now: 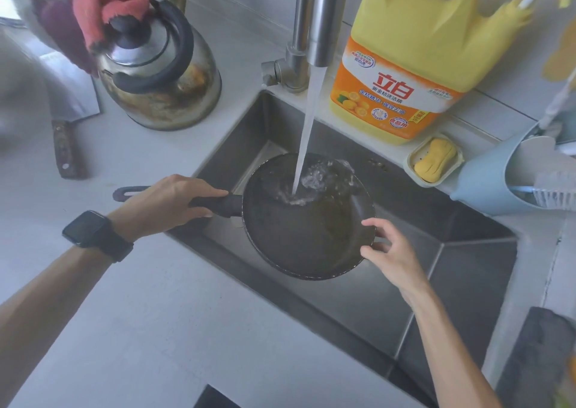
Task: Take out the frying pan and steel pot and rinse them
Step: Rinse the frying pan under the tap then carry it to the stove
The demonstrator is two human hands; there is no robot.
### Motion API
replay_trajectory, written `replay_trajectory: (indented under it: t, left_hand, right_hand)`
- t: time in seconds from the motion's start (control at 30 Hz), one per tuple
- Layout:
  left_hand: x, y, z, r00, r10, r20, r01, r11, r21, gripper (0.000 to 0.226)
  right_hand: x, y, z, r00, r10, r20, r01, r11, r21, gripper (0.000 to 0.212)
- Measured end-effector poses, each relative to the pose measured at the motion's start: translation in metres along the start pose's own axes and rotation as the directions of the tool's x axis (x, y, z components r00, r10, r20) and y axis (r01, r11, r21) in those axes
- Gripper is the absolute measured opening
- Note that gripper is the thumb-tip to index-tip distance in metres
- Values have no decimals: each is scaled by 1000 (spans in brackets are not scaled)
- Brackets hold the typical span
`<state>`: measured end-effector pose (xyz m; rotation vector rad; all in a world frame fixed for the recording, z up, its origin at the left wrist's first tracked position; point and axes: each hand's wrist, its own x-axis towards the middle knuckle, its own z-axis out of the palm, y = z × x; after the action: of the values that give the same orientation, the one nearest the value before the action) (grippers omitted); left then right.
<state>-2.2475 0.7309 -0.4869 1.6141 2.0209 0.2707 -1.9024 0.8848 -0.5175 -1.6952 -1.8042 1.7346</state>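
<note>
Left hand [170, 203] is gripping the frying pan [308, 220] handle, fingers wrapped round it, holding the pan over the sink [467, 270] under water running from the faucet [314, 17]. Right hand [388, 251] is touching the pan's right rim, fingers apart. Kettle [159, 73] with pink cloth [110, 3] sitting left of the faucet, detergent jug [411, 58] and soap dish [433, 159] right, cleaver [67, 127] on the counter.

A kettle [162, 73] is sitting on the table [156, 314] beside a cleaver [67, 117] — detergent [408, 64] and soap [434, 159] are standing behind the sink [452, 270].
</note>
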Motion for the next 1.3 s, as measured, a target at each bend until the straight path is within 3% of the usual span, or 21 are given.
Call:
replay_trajectory:
  t: [0.27,0.5,0.7,0.9,1.07,1.13,1.2,1.3]
  left_hand:
    - [-6,1,-8,993,45,-108,-40,998,44,44]
    - [-1,1,0,992,3,-126,-8,999,-39,43]
    - [6,-1,8,996,-1,-91,-2,999,-32,57]
    - [11,3,5,999,-32,24,32,999,-7,49]
    - [12,6,4,997,-11,-78,9,999,-32,42]
    - [13,7,4,991,2,-137,-8,999,-45,42]
    - [15,8,3,979,-12,-205,1,999,-53,41]
    - [20,11,0,956,41,-290,-46,999,-9,36]
  right_hand:
    - [-2,2,14,997,-54,-58,57,998,37,45]
    - [-10,2,9,974,-179,-137,187,981,49,47]
    - [-12,2,3,937,-295,-189,297,955,-17,51]
    - [-5,5,3,931,-293,-217,316,945,81,66]
    - [6,13,6,945,-228,-234,264,955,136,81]
    - [12,13,6,954,-175,-243,211,968,132,73]
    - [17,10,4,956,-145,-255,171,982,81,52]
    - [22,6,3,947,-159,-280,180,982,52,34]
